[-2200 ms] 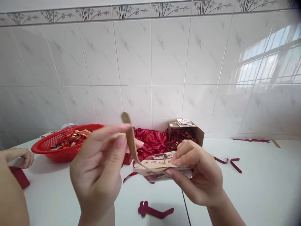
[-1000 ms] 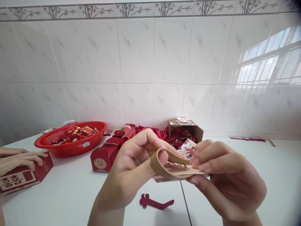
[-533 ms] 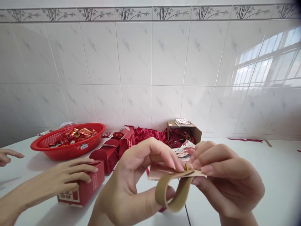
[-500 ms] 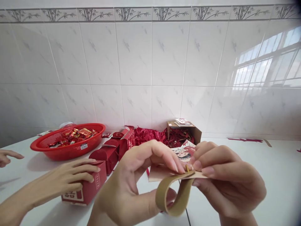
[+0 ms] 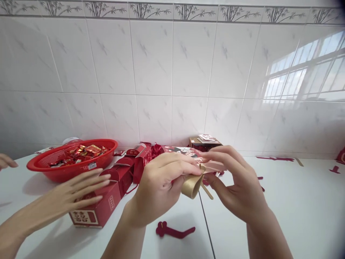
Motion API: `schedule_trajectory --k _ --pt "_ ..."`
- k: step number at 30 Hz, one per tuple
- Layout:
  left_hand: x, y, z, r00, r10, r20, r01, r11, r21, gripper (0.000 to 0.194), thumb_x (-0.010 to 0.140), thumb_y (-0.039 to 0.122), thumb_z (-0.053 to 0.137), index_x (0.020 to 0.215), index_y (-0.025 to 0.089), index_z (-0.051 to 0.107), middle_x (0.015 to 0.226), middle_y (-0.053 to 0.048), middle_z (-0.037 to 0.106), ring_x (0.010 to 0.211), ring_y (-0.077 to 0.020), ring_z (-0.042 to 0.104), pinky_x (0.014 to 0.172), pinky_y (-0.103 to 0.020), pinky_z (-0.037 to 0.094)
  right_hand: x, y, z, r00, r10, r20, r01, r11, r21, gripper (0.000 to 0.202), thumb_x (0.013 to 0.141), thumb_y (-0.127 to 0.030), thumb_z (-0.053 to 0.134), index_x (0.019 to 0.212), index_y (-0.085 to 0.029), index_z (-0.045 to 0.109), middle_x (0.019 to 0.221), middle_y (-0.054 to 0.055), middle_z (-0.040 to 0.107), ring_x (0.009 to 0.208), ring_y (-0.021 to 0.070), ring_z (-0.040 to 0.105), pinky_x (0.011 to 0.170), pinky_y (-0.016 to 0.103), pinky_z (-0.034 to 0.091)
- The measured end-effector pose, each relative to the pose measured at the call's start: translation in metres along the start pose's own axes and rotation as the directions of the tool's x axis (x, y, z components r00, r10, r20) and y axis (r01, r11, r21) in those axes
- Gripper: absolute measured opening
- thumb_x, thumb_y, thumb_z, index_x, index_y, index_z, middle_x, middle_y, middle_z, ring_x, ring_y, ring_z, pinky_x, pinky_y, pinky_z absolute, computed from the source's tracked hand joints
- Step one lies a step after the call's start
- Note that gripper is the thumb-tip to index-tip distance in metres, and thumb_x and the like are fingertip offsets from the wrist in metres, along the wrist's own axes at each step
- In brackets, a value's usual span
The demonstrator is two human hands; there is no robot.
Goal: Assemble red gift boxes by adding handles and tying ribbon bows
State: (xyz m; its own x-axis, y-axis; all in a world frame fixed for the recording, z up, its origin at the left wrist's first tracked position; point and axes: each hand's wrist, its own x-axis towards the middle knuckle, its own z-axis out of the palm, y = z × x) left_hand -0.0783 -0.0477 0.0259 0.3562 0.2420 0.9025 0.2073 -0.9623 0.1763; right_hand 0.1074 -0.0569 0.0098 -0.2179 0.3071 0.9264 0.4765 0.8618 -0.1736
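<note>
My left hand point(image 5: 164, 181) and my right hand point(image 5: 234, 180) hold a thin paper card piece point(image 5: 217, 165) between them, above the table. Its underside is pale pink, and a red face printed with cartoon figures point(image 5: 183, 151) shows behind my fingers. A gold strap point(image 5: 192, 187) hangs in a loop at its near edge, with a narrow end sticking up beside my left fingertips. My left fingers are closed at the strap and card, while my right thumb and fingers pinch the card's right part. Below on the table lies a dark red strap point(image 5: 178, 232) with a flower-shaped end.
A co-worker's hand point(image 5: 78, 192) rests over a red gift box point(image 5: 107, 201) at left; another hand point(image 5: 7, 160) shows at the left edge. Behind stand a red basket point(image 5: 72, 169) of wrapped candies, more red boxes point(image 5: 126, 172) and a cardboard box point(image 5: 195, 141). Red strips lie at right.
Both my hands and the card have moved farther off and higher. The gold loop looks smaller, and the dark red strap below has come into view. The co-worker's fingers have straightened over the box.
</note>
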Motion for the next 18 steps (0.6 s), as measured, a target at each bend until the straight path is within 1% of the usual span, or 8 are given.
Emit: schedule_trajectory --k 2,4,7,10,12,14,18 --pt "0.0 -0.003 0.0 1.0 0.023 0.008 -0.023 0.999 0.031 0.029 0.075 0.001 0.068 0.093 0.024 0.068 0.096 -0.002 0.072 0.092 -0.0181 0.067 0.086 -0.033 0.055 0.001 0.002 0.001 0.999 -0.018 0.041 0.018 1.0 -0.005 0.029 0.085 -0.008 0.054 0.109 -0.024 0.059 0.099 0.007 0.059 0.09 0.0183 0.06 0.066 0.031 0.055" --pt "0.0 -0.004 0.0 1.0 0.017 0.011 -0.017 0.999 0.051 0.03 0.076 -0.001 0.066 0.093 0.025 0.067 0.097 -0.001 0.071 0.092 -0.0173 0.066 0.085 -0.032 0.055 0.003 0.003 0.003 0.999 -0.03 0.044 0.029 0.999 0.012 0.028 0.085 -0.007 0.054 0.107 -0.023 0.06 0.096 0.006 0.059 0.086 0.0163 0.059 0.064 0.029 0.054" --pt "0.0 -0.003 0.001 1.0 -0.002 -0.001 0.002 0.998 0.059 0.03 0.076 -0.001 0.065 0.091 0.025 0.067 0.095 -0.001 0.071 0.09 -0.0172 0.067 0.082 -0.031 0.055 0.004 0.003 0.007 0.998 -0.062 -0.024 0.062 0.998 0.019 0.026 0.085 -0.006 0.056 0.104 -0.022 0.061 0.091 0.005 0.059 0.082 0.0146 0.059 0.062 0.027 0.053" --pt "0.001 -0.001 0.002 0.999 -0.028 -0.02 0.028 1.0 0.012 0.031 0.076 -0.002 0.064 0.091 0.025 0.066 0.094 -0.001 0.07 0.088 -0.0165 0.066 0.077 -0.028 0.056 0.005 0.003 0.01 0.988 -0.108 -0.114 0.112 0.993 0.034 0.024 0.083 -0.003 0.057 0.098 -0.022 0.062 0.088 0.005 0.058 0.081 0.0152 0.06 0.061 0.028 0.053" --pt "0.001 0.0 0.003 0.998 -0.055 -0.028 0.055 0.998 -0.027 0.031 0.077 -0.002 0.063 0.092 0.025 0.065 0.092 -0.001 0.069 0.085 -0.0154 0.066 0.073 -0.026 0.056 0.005 0.002 0.012 0.981 -0.126 -0.149 0.135 0.99 0.051 0.025 0.082 -0.001 0.056 0.095 -0.022 0.062 0.088 0.005 0.057 0.082 0.0158 0.06 0.062 0.028 0.054" --pt "0.001 0.001 0.005 0.997 -0.07 -0.029 0.069 0.996 -0.05 0.029 0.077 -0.002 0.062 0.092 0.023 0.065 0.092 -0.002 0.066 0.086 -0.0155 0.065 0.071 -0.025 0.056 0.005 0.001 0.012 0.978 -0.132 -0.162 0.145 0.987 0.07 0.027 0.081 0.002 0.055 0.094 -0.021 0.061 0.087 0.005 0.057 0.083 0.0158 0.06 0.063 0.029 0.054" --pt "0.002 0.001 0.005 0.998 -0.063 0.016 0.065 0.991 -0.118 0.029 0.078 -0.002 0.059 0.094 0.022 0.062 0.106 -0.006 0.064 0.098 -0.0184 0.063 0.071 -0.026 0.057 0.007 -0.001 0.012 0.977 -0.142 -0.159 0.156 0.984 0.082 0.028 0.08 0.004 0.054 0.094 -0.019 0.059 0.087 0.004 0.057 0.083 0.0148 0.058 0.065 0.028 0.052"
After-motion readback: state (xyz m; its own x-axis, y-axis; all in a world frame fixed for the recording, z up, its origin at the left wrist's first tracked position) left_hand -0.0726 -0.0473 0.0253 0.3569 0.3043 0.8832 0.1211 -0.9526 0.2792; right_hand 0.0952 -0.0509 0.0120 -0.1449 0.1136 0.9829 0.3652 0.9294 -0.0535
